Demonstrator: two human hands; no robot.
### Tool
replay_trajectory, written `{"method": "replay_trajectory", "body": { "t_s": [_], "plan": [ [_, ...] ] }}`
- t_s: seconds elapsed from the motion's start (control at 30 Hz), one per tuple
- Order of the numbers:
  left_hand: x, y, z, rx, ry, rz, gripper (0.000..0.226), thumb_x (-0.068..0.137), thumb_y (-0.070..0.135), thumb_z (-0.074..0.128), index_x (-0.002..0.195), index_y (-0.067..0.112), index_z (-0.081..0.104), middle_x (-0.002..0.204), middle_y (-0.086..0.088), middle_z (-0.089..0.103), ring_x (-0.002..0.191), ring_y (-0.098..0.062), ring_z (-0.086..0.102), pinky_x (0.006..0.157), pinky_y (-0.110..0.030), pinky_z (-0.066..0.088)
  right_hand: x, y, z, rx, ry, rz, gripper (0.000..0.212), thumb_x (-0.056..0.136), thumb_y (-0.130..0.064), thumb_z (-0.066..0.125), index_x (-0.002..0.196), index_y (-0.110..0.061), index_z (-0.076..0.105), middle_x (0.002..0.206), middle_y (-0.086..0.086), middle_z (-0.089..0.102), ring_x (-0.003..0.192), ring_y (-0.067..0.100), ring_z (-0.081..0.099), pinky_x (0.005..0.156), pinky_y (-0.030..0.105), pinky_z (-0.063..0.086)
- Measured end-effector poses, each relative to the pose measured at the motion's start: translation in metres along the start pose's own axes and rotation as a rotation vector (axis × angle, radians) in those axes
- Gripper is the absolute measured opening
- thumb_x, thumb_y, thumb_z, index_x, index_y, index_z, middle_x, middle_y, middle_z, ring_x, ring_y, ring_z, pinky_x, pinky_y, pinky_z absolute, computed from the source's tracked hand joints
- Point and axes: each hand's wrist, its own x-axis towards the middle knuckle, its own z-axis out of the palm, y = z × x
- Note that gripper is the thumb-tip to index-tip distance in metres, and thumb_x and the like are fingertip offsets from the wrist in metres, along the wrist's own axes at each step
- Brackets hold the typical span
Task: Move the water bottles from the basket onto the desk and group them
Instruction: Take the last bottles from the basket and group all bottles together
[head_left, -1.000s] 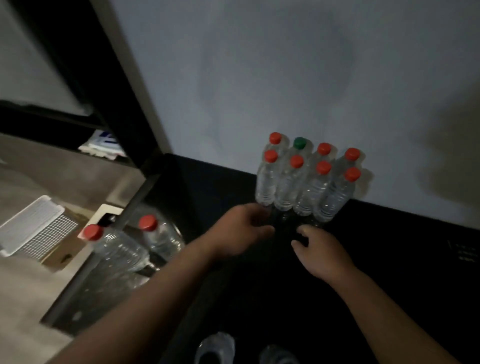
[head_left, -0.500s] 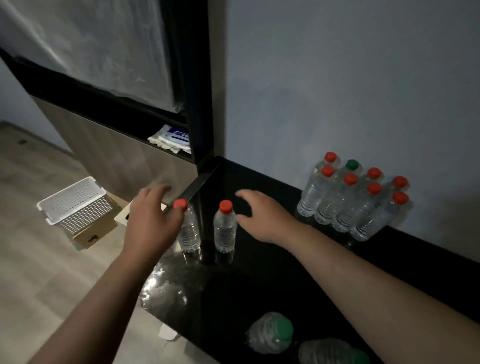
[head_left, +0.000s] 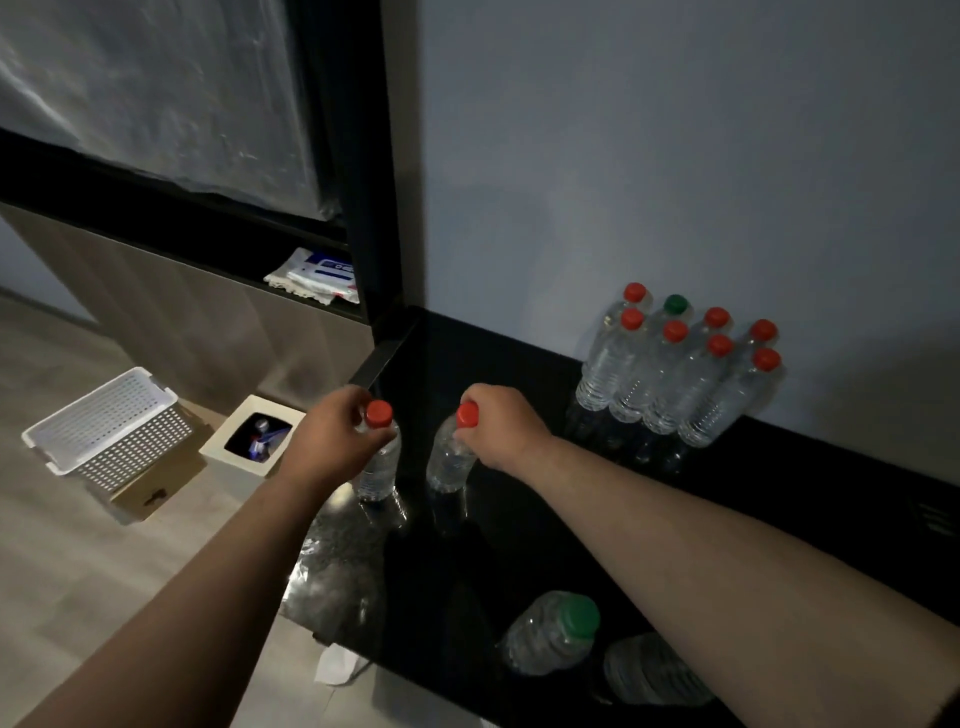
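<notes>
Two clear red-capped water bottles stand near the left end of the black desk (head_left: 519, 561). My left hand (head_left: 332, 441) grips the neck of the left bottle (head_left: 382, 457). My right hand (head_left: 501, 428) grips the neck of the right bottle (head_left: 449, 460). Against the wall at the right stands a tight group of several bottles (head_left: 675, 374), red caps and one green. A green-capped bottle (head_left: 553, 634) and another bottle (head_left: 654, 673) stand at the near edge. The white perforated basket (head_left: 104, 421) sits on the floor at the left.
A cardboard box (head_left: 156, 480) lies under the basket. A small white bin (head_left: 252, 434) stands on the floor beside the desk. A black window frame (head_left: 363, 156) rises at the desk's far left corner, with a packet (head_left: 317, 275) on its sill.
Both hands left the group by the wall, swung left and closed on the two lone red-capped bottles. The view turned left with them.
</notes>
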Motion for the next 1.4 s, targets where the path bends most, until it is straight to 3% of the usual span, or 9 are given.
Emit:
{"method": "replay_trajectory", "body": {
  "t_s": [0.13,0.3,0.5,0.63,0.93,1.03,1.13,1.23,1.4],
  "plan": [
    [0.005,0.004,0.010,0.085,-0.040,0.124,0.025,0.078,0.030,0.073,0.098,0.019,0.062,0.091,-0.001,0.054,0.087,-0.025,0.058,0.072,-0.033,0.042,-0.010,0.012,-0.010,0.043,0.033,0.044,0.018,0.078,-0.024,0.075,0.090,-0.023,0.062,0.090,-0.005,0.060,0.082,0.012,0.058,0.069,0.026,0.046],
    [-0.002,0.027,0.026,0.024,-0.008,0.179,0.026,0.079,0.027,0.073,0.101,0.018,0.064,0.099,-0.005,0.067,0.092,-0.027,0.063,0.080,-0.039,0.050,-0.041,0.041,-0.059,0.044,0.182,0.071,0.014,0.077,-0.028,0.073,0.089,-0.024,0.067,0.087,-0.006,0.064,0.081,0.012,0.061,0.069,0.027,0.048],
    [-0.005,0.110,0.058,-0.060,-0.133,0.298,0.022,0.080,0.035,0.069,0.099,0.031,0.058,0.094,0.007,0.062,0.087,-0.014,0.061,0.080,-0.044,0.054,-0.099,0.103,-0.143,0.173,0.334,0.208,0.010,0.075,-0.023,0.077,0.077,-0.021,0.068,0.075,-0.007,0.067,0.070,0.006,0.061,0.063,0.023,0.045],
    [-0.002,0.178,0.091,-0.099,-0.243,0.426,0.018,0.082,0.032,0.069,0.095,0.023,0.059,0.089,0.001,0.063,0.081,-0.016,0.063,0.077,-0.045,0.055,-0.132,0.158,-0.182,0.181,0.439,0.284,0.011,0.072,-0.017,0.080,0.080,-0.014,0.072,0.078,-0.001,0.071,0.071,0.012,0.065,0.068,0.027,0.051],
    [-0.007,0.308,0.192,-0.141,-0.418,0.563,0.013,0.087,0.028,0.065,0.098,0.024,0.059,0.093,0.007,0.063,0.088,-0.008,0.063,0.084,-0.041,0.055,-0.157,0.290,-0.243,0.129,0.478,0.310,0.013,0.068,-0.011,0.074,0.064,-0.013,0.062,0.060,-0.004,0.058,0.055,0.005,0.050,0.055,0.025,0.042],
    [-0.003,0.336,0.226,-0.112,-0.422,0.575,0.015,0.086,0.032,0.064,0.099,0.027,0.058,0.095,0.007,0.063,0.091,-0.008,0.062,0.085,-0.041,0.055,-0.155,0.329,-0.258,0.128,0.482,0.307,0.009,0.069,-0.015,0.075,0.073,-0.014,0.067,0.070,-0.002,0.067,0.065,0.012,0.061,0.061,0.029,0.048],
    [0.005,0.364,0.255,-0.011,-0.397,0.611,0.017,0.082,0.036,0.067,0.092,0.029,0.056,0.091,0.008,0.062,0.086,-0.009,0.062,0.080,-0.039,0.056,-0.148,0.361,-0.270,0.135,0.482,0.310,0.011,0.069,-0.017,0.075,0.077,-0.013,0.069,0.074,0.003,0.069,0.072,0.019,0.065,0.067,0.033,0.052],
    [0.018,0.392,0.279,0.067,-0.400,0.659,0.023,0.077,0.040,0.066,0.090,0.025,0.055,0.085,0.006,0.062,0.079,-0.012,0.062,0.074,-0.041,0.056,-0.134,0.385,-0.281,0.100,0.466,0.287,0.011,0.070,-0.019,0.073,0.069,-0.014,0.064,0.064,0.000,0.061,0.063,0.016,0.058,0.061,0.032,0.047],
    [0.041,0.437,0.314,0.152,-0.384,0.695,0.020,0.079,0.030,0.070,0.088,0.018,0.057,0.085,0.002,0.061,0.076,-0.014,0.058,0.066,-0.027,0.045,-0.104,0.417,-0.292,0.077,0.500,0.295,0.012,0.069,-0.021,0.072,0.074,-0.013,0.064,0.071,0.002,0.064,0.070,0.019,0.060,0.067,0.036,0.052]
  ]
}}
